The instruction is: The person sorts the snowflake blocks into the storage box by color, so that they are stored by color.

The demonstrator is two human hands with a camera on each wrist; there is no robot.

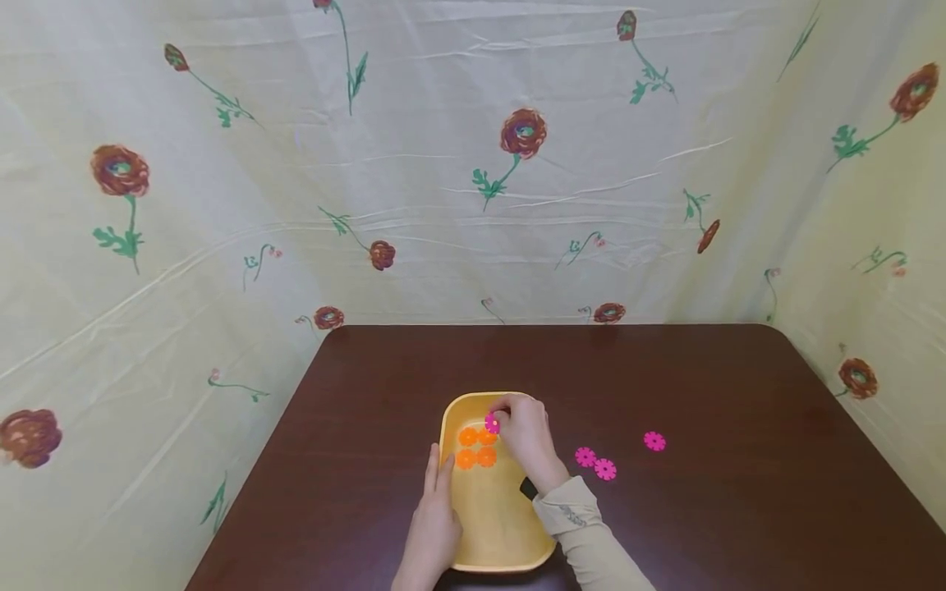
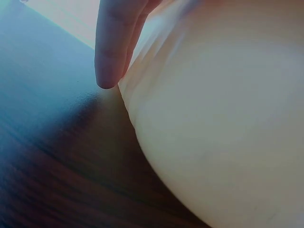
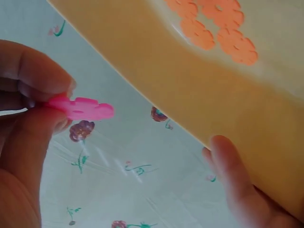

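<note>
A yellow tray (image 1: 493,525) sits on the dark brown table, with several orange flower-shaped discs (image 1: 476,447) lying in its far half. My right hand (image 1: 523,433) hovers over the tray's far end and pinches a pink flower disc (image 1: 492,423) between thumb and fingers; the right wrist view shows that disc (image 3: 84,108) held on edge beside the tray wall (image 3: 190,99). My left hand (image 1: 432,517) rests with straight fingers against the tray's left rim. In the left wrist view a fingertip (image 2: 111,52) touches the tray's outer wall (image 2: 223,118).
Three more pink flower discs lie on the table right of the tray: two close together (image 1: 595,463) and one farther right (image 1: 654,441). A flower-printed cloth (image 1: 443,164) hangs behind and around the table (image 1: 739,492).
</note>
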